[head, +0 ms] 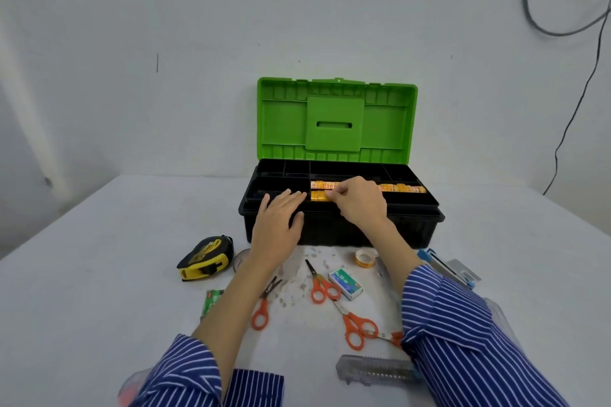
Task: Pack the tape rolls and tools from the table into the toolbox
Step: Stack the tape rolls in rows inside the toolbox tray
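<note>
**Tape rolls going into the open toolbox tray**

Head view: A black toolbox with a raised green lid stands toward the far side of a white table. Its top tray is split into compartments; a row of yellow tape rolls fills the long compartment toward the right, and a second, shorter row lies just in front of it at its left end.

The right hand reaches over the front wall of the toolbox, its grip pinched together on a roll at the end of the shorter row. The left hand rests flat on the front left rim of the toolbox, fingers straight and slightly apart, holding nothing. Both forearms come out of blue-and-white striped sleeves.

On the table in front of the toolbox lie a yellow-and-black tape measure at the left, a clear tape roll partly hidden behind the left wrist, and a small tape roll near the right forearm. Three orange-handled scissors lie between the arms: one by the left forearm, one in the middle, one nearer the right sleeve. A box of staples sits just beside the middle scissors. A green packet lies left of the left forearm, a clear plastic case at the near edge, and a blue-and-grey cutter at the far right.
</note>
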